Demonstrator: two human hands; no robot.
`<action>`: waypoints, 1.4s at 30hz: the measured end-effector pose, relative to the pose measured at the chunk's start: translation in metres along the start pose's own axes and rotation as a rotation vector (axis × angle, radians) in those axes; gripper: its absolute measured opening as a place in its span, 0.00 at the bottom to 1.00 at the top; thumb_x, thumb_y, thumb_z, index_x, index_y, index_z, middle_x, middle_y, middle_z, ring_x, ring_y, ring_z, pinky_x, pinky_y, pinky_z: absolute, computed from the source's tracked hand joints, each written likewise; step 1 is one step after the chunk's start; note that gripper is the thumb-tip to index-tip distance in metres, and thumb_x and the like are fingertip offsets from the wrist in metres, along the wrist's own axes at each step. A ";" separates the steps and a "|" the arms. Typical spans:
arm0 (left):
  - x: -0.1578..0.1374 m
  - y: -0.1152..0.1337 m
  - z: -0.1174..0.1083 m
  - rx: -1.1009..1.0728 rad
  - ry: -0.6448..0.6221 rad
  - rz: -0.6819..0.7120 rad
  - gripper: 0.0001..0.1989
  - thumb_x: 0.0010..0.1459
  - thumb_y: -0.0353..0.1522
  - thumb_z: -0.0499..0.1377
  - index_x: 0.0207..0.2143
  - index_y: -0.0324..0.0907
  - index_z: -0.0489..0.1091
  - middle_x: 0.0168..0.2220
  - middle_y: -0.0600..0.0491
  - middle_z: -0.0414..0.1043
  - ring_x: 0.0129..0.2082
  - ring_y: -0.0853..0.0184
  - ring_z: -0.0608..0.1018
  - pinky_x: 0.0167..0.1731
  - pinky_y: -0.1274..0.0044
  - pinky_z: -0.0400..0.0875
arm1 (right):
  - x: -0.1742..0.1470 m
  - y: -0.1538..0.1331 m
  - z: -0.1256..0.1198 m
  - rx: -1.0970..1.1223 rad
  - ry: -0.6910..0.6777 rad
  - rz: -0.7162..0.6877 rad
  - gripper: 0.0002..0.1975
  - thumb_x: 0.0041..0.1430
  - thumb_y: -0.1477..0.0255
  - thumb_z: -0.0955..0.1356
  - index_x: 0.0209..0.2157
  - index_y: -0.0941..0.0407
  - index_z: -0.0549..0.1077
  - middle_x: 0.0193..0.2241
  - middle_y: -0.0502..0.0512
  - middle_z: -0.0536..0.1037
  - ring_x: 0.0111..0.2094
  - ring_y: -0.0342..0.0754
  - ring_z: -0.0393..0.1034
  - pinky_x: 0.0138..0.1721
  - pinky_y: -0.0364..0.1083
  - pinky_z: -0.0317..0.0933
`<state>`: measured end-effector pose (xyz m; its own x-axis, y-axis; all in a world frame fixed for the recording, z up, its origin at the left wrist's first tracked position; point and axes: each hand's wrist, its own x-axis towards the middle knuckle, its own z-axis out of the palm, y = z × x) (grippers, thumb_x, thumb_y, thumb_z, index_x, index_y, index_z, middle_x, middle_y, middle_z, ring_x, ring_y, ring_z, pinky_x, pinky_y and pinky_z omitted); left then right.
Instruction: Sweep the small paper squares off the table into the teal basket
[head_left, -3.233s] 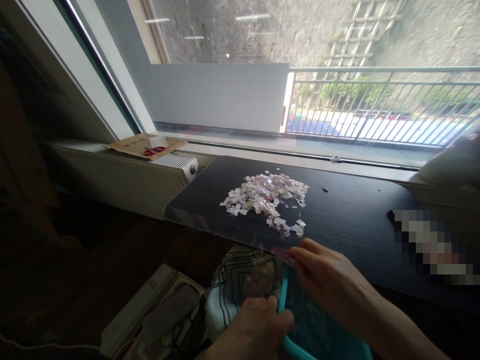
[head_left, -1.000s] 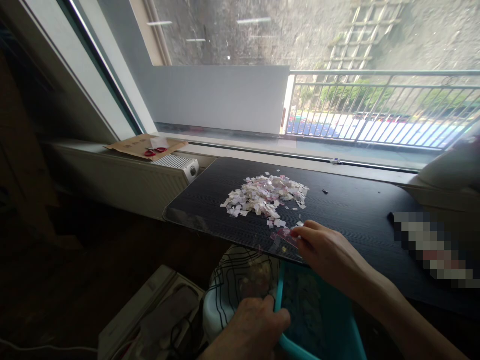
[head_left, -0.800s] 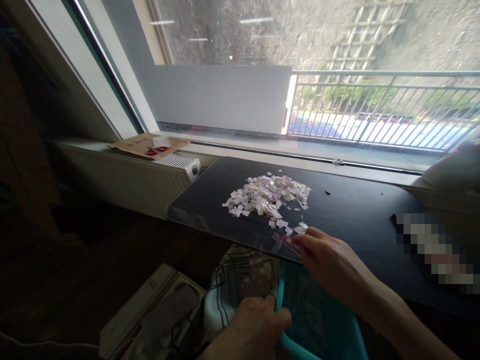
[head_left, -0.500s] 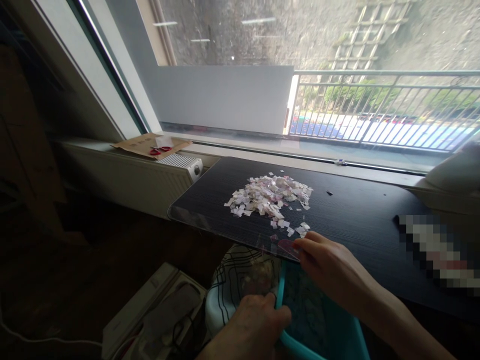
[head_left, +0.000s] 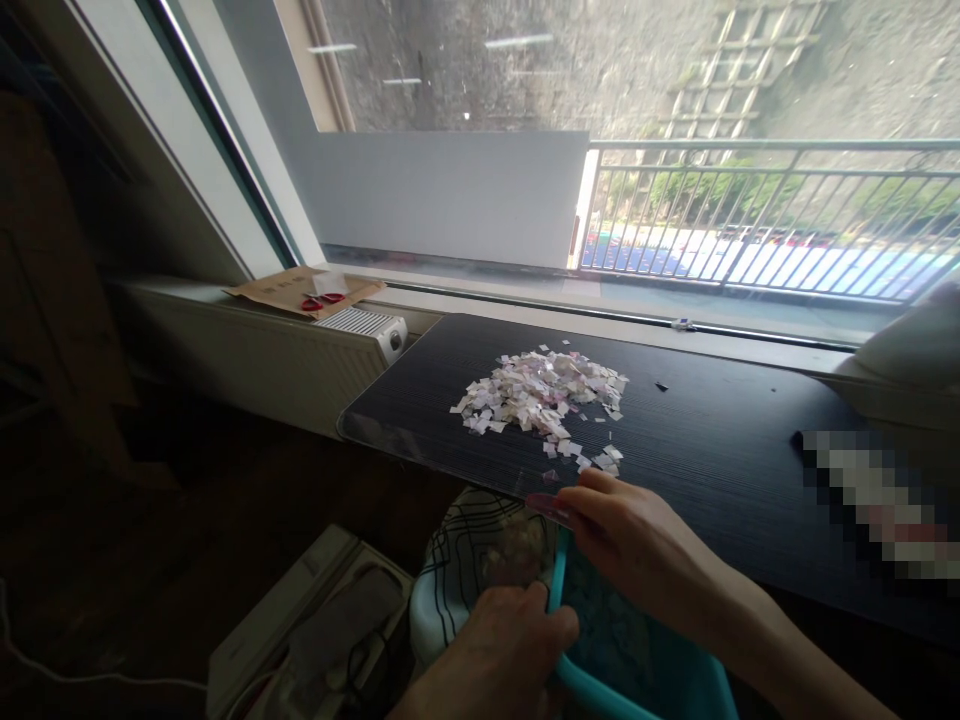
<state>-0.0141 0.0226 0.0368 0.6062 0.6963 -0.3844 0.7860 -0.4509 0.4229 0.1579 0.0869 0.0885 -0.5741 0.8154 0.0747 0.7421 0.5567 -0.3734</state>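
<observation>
My right hand point(head_left: 637, 520) pinches a thin, flat, pinkish see-through piece point(head_left: 547, 507) at the front edge of the black table point(head_left: 720, 430). What kind of thing it is, I cannot make out. My left hand point(head_left: 499, 640) is closed on the left rim of a teal bin point(head_left: 600, 688), which stands below the table edge. Pale scraps lie inside the bin, dim in shadow. On the table spreads a heap of small white and pinkish paper scraps point(head_left: 525, 390), with a few loose ones trailing toward my right hand.
Red-handled scissors point(head_left: 322, 300) rest on a brown paper envelope point(head_left: 277, 288) over the radiator point(head_left: 300, 355). A stool with a line-patterned cover point(head_left: 450, 560) stands left of the bin. A box of items point(head_left: 300, 610) sits on the floor. Behind the table is a window.
My right hand has moved a little left and toward me, bringing the pinkish piece over the table's front edge. My left hand stays on the bin rim. The scrap heap looks the same.
</observation>
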 end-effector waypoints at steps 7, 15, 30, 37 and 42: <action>0.001 -0.001 0.001 0.002 -0.012 0.010 0.09 0.52 0.32 0.57 0.37 0.44 0.64 0.39 0.48 0.68 0.39 0.53 0.74 0.36 0.66 0.69 | -0.003 0.004 -0.003 -0.083 0.048 0.076 0.13 0.63 0.75 0.57 0.35 0.57 0.72 0.31 0.53 0.69 0.28 0.42 0.63 0.29 0.42 0.54; 0.005 0.001 0.002 0.048 -0.008 0.005 0.09 0.51 0.31 0.58 0.37 0.44 0.65 0.39 0.49 0.69 0.38 0.54 0.74 0.36 0.69 0.69 | -0.009 0.008 -0.003 -0.077 0.063 0.104 0.13 0.63 0.75 0.57 0.38 0.56 0.72 0.32 0.53 0.69 0.29 0.42 0.64 0.29 0.42 0.54; 0.006 0.002 0.001 0.040 -0.010 0.006 0.08 0.51 0.31 0.59 0.35 0.44 0.65 0.38 0.50 0.69 0.37 0.55 0.75 0.35 0.70 0.70 | -0.009 0.010 -0.012 -0.026 0.034 0.117 0.12 0.63 0.74 0.58 0.33 0.55 0.71 0.30 0.51 0.69 0.27 0.41 0.64 0.29 0.42 0.53; 0.006 0.001 0.001 0.018 -0.016 0.011 0.09 0.50 0.31 0.59 0.35 0.44 0.65 0.37 0.50 0.69 0.36 0.55 0.75 0.35 0.69 0.70 | -0.010 0.019 -0.013 -0.079 0.064 0.185 0.12 0.62 0.74 0.58 0.36 0.56 0.72 0.32 0.52 0.70 0.28 0.42 0.65 0.28 0.42 0.53; 0.004 0.002 0.002 0.003 -0.024 -0.009 0.10 0.51 0.31 0.58 0.37 0.44 0.64 0.40 0.49 0.68 0.40 0.53 0.74 0.37 0.67 0.69 | -0.001 0.005 -0.006 -0.075 0.045 0.157 0.13 0.62 0.74 0.58 0.32 0.56 0.72 0.30 0.52 0.69 0.26 0.41 0.64 0.27 0.41 0.51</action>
<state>-0.0102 0.0239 0.0346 0.6019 0.6865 -0.4080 0.7918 -0.4465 0.4168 0.1644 0.0897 0.0918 -0.4342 0.8986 0.0630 0.8461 0.4309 -0.3137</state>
